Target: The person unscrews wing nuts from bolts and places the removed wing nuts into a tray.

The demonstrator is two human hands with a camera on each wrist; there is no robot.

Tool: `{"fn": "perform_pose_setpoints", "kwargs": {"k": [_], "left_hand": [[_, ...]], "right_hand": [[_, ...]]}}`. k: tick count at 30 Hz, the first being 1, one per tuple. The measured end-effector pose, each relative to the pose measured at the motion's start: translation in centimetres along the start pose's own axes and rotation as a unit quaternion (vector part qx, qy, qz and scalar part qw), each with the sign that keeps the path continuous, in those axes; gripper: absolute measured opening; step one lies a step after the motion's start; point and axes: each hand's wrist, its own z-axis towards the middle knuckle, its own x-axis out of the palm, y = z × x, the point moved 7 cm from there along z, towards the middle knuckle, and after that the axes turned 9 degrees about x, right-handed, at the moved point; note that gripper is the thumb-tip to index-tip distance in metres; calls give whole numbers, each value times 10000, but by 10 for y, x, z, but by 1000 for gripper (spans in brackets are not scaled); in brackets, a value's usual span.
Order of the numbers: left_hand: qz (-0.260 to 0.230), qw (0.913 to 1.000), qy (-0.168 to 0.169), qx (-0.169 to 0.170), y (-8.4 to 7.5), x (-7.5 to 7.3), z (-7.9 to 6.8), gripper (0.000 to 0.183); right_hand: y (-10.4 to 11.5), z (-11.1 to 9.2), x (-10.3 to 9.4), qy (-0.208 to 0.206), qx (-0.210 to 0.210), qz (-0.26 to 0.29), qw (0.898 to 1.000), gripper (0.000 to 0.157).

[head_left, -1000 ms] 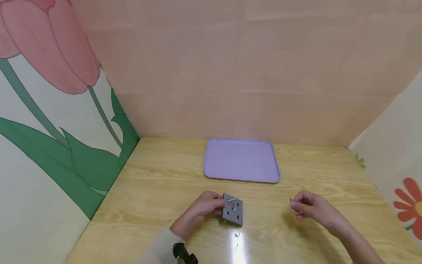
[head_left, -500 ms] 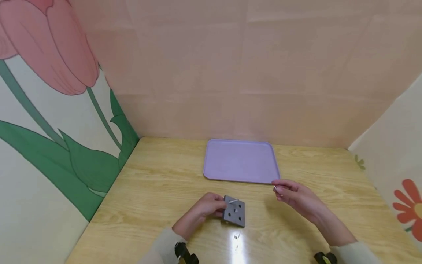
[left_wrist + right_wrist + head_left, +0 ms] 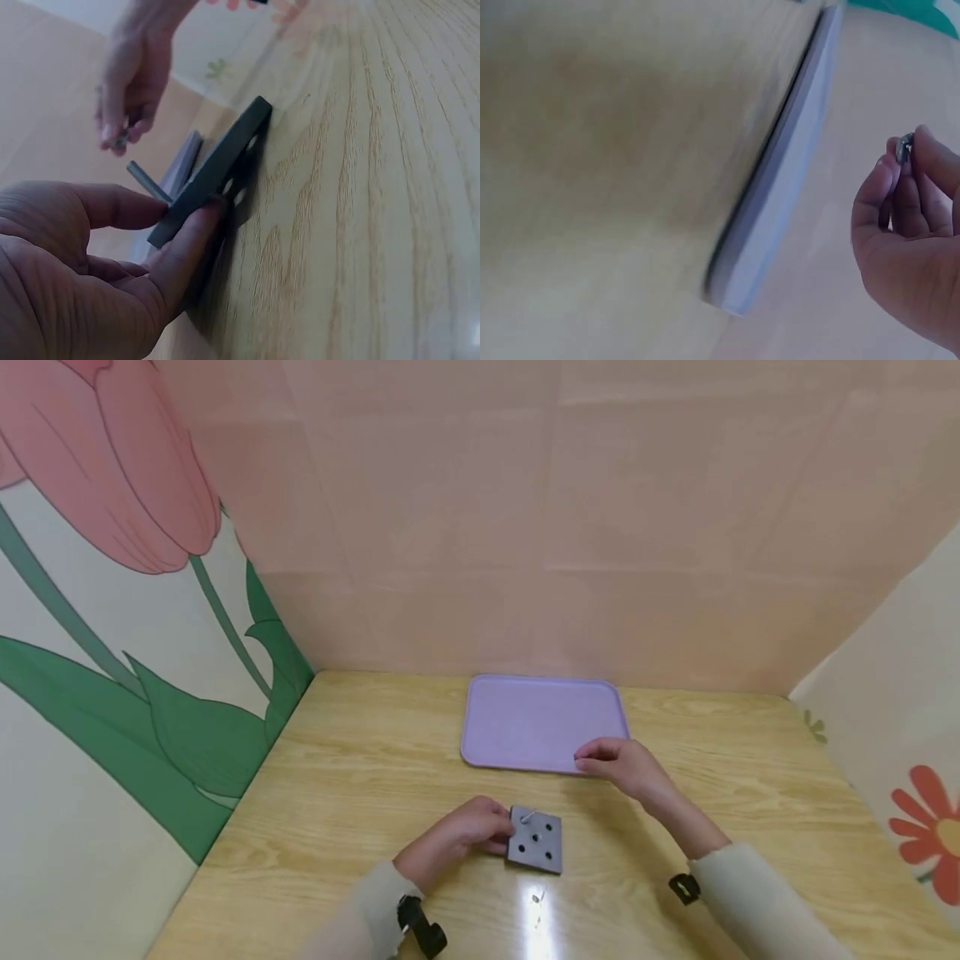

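Observation:
My left hand [image 3: 468, 828] grips a square grey metal plate [image 3: 537, 852] by its left edge, thumb on top and fingers beneath. The plate has several round holes, and a thin metal pin [image 3: 528, 816] sticks up near its far left corner. In the left wrist view that pin [image 3: 148, 181] slants up from the plate's face beside my thumb. My right hand [image 3: 626, 768] is above the front right part of the lilac tray [image 3: 540, 722]. Between thumb and fingertips it pinches a small shiny metal piece [image 3: 904, 148], mostly covered by the fingers.
The tray lies at the back of the wood-grain table [image 3: 375, 743], near the pinkish back wall [image 3: 540, 527]. Small dark specks [image 3: 537, 899] show in the bright reflection in front of the plate. Flower-painted panels flank the table on both sides.
My right hand has moved left and away from me, from the table's right side to over the tray, still pinching the small piece. My left hand and the plate have barely moved.

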Motion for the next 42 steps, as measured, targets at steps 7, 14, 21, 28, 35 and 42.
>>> {"fn": "perform_pose_setpoints", "kwargs": {"k": [7, 14, 21, 28, 35, 42], "left_hand": [[496, 9985, 191, -99, -6, 1, -1, 15], [1510, 9880, 323, 3, -23, 7, 0, 5], [2677, 9623, 344, 336, -31, 11, 1, 12], [3569, 9312, 487, 562, -40, 12, -3, 15], [3963, 9153, 479, 541, -42, 13, -6, 19], [3996, 9136, 474, 581, -41, 15, -8, 22]], "right_hand": [[30, 29, 10, -332, -906, -1244, 9875, 7], [43, 54, 30, -277, -1351, -1992, 9702, 6], [51, 70, 45, -193, -1487, -2440, 9581, 9], [49, 83, 52, -205, -1456, -2929, 9448, 8], [52, 88, 64, -220, -1564, -3273, 9316, 7], [49, 95, 75, -333, -1513, -3490, 9242, 6]]}}
